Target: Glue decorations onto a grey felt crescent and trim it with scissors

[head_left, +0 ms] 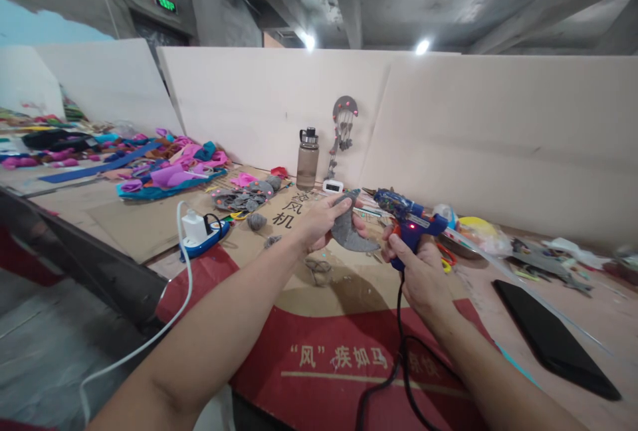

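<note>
My left hand point(323, 220) grips a grey felt crescent point(349, 230) by its upper part, above the cardboard. In my right hand point(423, 271) is a blue hot glue gun point(411, 226) with a small red light lit. Its nozzle points up and left, close to the felt's upper tip; whether they touch I cannot tell. The gun's black cord point(400, 325) hangs down over the red printed cardboard point(319, 351). Grey yarn point(318, 271) lies loose below the felt. Against the white panel hangs a similar grey crescent with pink dots and dangling strings point(345, 107).
A water bottle point(308, 164) stands at the back beside a small white digital display point(332, 186). To the left are a power strip point(204, 238), a yarn ball point(256, 221) and bright fabric scraps point(174, 169). A black phone-like slab point(553, 338) lies at right.
</note>
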`<state>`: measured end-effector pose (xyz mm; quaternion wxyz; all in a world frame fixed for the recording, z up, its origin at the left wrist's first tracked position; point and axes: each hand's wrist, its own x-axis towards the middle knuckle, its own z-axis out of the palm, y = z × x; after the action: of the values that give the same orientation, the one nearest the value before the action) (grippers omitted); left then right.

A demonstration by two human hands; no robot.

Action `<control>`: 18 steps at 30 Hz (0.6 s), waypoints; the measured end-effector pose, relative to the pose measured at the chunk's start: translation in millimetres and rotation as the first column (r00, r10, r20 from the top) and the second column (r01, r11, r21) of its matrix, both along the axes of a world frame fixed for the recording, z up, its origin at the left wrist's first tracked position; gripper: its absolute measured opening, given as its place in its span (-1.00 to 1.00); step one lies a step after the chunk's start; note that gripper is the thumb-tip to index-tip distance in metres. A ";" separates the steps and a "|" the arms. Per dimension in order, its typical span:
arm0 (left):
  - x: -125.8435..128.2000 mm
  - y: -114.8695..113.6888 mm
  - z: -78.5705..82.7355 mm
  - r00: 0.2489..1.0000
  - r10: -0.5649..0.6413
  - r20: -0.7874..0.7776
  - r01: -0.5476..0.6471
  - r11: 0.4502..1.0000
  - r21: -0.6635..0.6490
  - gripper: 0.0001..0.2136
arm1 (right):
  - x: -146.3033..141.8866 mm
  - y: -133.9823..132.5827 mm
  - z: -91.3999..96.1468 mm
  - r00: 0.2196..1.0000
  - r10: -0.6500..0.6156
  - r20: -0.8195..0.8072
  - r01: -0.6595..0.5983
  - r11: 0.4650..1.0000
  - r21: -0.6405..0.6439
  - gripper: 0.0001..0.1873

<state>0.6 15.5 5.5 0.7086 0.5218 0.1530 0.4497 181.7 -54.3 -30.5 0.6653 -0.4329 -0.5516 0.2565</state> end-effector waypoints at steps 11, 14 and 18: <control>-0.8 -2.4 1.9 0.997 -0.052 0.051 0.052 0.999 -0.001 -0.72 | -0.7 -4.5 4.7 0.999 0.035 -0.019 -0.037 0.997 -0.073 -0.69; -1.0 -2.4 2.2 0.997 -0.057 0.060 0.057 0.998 -0.007 -0.74 | -0.2 -5.9 5.3 1.000 0.023 -0.004 -0.023 0.996 -0.086 -0.69; -1.8 -2.9 3.1 0.996 -0.059 0.064 0.060 0.998 -0.011 -0.73 | 0.5 -6.3 4.1 0.999 0.036 -0.006 -0.037 0.997 -0.065 -0.70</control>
<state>-1.2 12.5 8.6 0.7294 0.5070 0.1178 0.4439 182.3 -60.7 -26.4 0.6474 -0.4434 -0.5492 0.2874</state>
